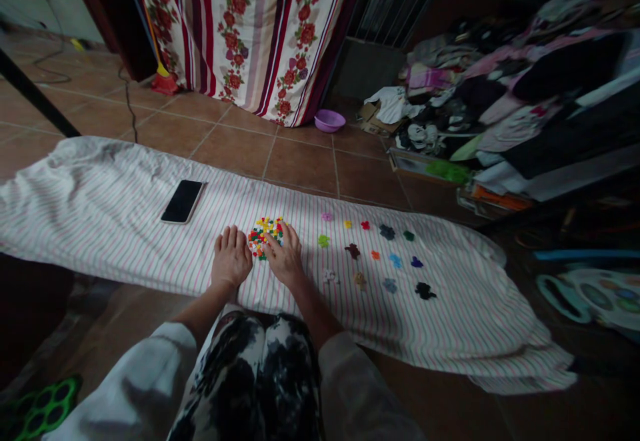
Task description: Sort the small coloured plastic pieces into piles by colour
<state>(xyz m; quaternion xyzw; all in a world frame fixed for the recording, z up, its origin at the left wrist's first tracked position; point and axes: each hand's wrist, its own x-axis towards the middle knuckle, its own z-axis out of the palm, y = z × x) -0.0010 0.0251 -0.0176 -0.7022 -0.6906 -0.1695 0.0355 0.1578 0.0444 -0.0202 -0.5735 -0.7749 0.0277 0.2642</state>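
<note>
Mixed coloured pieces [269, 226] lay in a loose heap on the striped cloth [480, 321], between the two hands, with yellow, red, green, orange and white showing. We saw the left hand [233, 258] back up at the heap's left edge, fingers side by side; we could not tell how far they curled or whether they held anything. We saw the right hand [286, 253] reach over the heap's right part, fingers parted, thumb side toward the pieces; we could not tell whether a piece was pinched beneath.

To the right we counted fourteen small one-colour clusters in three rough rows. Back row: pink [327, 216], yellow, red, dark grey, dark green. Middle: lime [323, 241], brown, orange, light blue, dark blue. Front: white, tan, grey-blue, black [425, 290].

We noted a dark-screened phone [183, 201] left of the heap, on the same cloth. Beyond, on the tiled floor [305, 161], we had a purple bowl [330, 120] near a flowered curtain [250, 28], and heaped clothes [480, 74] at right
</note>
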